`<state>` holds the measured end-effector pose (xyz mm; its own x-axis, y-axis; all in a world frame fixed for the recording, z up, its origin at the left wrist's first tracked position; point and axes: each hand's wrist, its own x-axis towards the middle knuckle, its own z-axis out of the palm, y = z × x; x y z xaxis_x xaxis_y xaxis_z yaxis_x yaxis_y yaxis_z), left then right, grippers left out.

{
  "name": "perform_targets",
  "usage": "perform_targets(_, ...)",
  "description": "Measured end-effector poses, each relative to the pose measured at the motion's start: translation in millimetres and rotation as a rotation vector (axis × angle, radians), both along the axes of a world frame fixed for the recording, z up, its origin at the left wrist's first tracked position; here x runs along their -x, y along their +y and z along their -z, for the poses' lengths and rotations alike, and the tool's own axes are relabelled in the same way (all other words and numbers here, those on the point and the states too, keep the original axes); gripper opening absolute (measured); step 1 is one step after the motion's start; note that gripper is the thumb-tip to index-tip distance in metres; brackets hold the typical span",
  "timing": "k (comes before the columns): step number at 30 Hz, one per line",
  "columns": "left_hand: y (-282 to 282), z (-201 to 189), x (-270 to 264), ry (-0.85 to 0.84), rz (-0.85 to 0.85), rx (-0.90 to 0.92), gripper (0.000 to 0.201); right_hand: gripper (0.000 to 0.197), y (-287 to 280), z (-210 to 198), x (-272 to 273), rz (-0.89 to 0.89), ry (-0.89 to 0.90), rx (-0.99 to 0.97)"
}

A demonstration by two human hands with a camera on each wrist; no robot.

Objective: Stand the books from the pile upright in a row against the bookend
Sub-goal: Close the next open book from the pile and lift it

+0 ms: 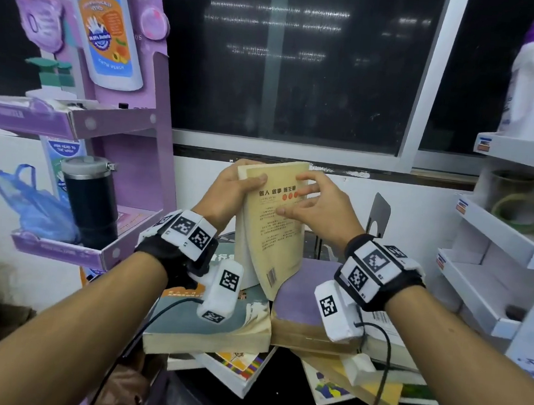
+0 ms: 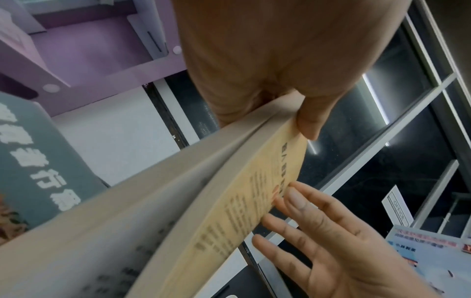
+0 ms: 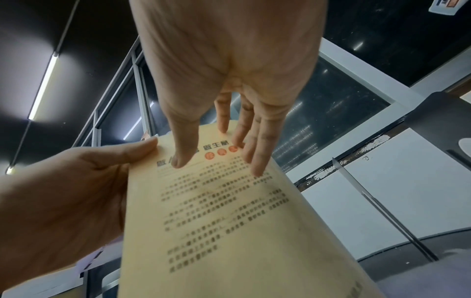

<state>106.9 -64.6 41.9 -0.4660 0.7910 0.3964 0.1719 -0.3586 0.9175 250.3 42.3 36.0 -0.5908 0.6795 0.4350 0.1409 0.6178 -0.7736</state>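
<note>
Books in question: one yellow-covered paperback (image 1: 270, 222) is held upright above the pile (image 1: 248, 326), back cover toward the wearer, with its lower edge down at the books beneath. Left hand (image 1: 231, 189) grips the book's upper left edge, thumb (image 2: 309, 123) across the cover and the remaining fingers behind the pages. Right hand (image 1: 317, 203) lies against the cover with fingers spread and nearly straight; the fingertips (image 3: 257, 171) and thumb touch the printed face near the title line, not curled round anything. The lower part of the cover bows away from the page block, visible in the left wrist view.

Beneath the held book, the pile consists of a grey-green paperback (image 1: 213, 323) at left, lying flat, and a purple-covered book (image 1: 299, 295) at right, edge to edge with it. Further books with coloured covers lie skewed below these, on a dark round table (image 1: 274, 403).

Bookend (image 1: 378, 213), dark metal, stands upright behind and right of the right hand, apart from the held book.

At left, a purple cardboard display stand (image 1: 152, 166) carries a black tumbler (image 1: 90, 199) and a blue plastic bag (image 1: 33, 204) on its lower shelf. At right, a white shelf unit (image 1: 497, 248). A dark window (image 1: 303, 63) fills the background.
</note>
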Motion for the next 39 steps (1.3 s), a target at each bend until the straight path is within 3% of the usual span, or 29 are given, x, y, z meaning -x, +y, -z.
perform_targets(4,7.7,2.6,2.1,-0.079,-0.026,-0.073,0.002,0.078,10.5,-6.8,1.5,0.069,0.043,-0.1)
perform_targets(8,16.7,-4.0,3.4,-0.144,0.001,-0.149,0.006,0.078,18.5,-17.6,0.2,0.1,0.147,-0.11)
perform_targets(13,23.5,-15.1,8.3,-0.146,0.079,-0.168,0.003,0.093,33.8,-36.5,-9.4,-0.012,0.159,0.054)
perform_targets(18,27.4,-19.4,10.6,-0.064,0.125,-0.08,0.009,0.062,35.5,-36.9,-15.9,-0.024,0.157,0.023)
perform_targets(22,38.3,-10.1,15.0,0.013,-0.001,-0.004,0.022,0.058,39.0,-29.1,-13.8,0.0,0.18,0.04)
perform_targets(26,52.0,-7.1,16.9,0.036,-0.143,0.001,0.022,0.058,38.3,-29.9,-8.4,0.035,0.109,-0.029)
perform_targets(29,59.5,-11.4,20.2,0.053,-0.161,-0.014,0.013,0.044,38.9,-36.7,-5.3,-0.066,0.023,0.035)
perform_targets(31,63.4,-12.6,24.6,0.047,-0.151,-0.018,0.008,0.034,39.8,-43.5,-6.8,-0.161,-0.06,0.112)
perform_targets(34,69.3,-11.8,31.3,0.005,-0.092,-0.036,0.006,0.033,41.3,-53.3,-8.7,-0.291,-0.187,0.169)
perform_targets(39,81.1,-7.0,41.4,-0.04,-0.016,0.002,0.007,0.026,47.7,-65.0,-5.0,-0.241,-0.267,0.046)
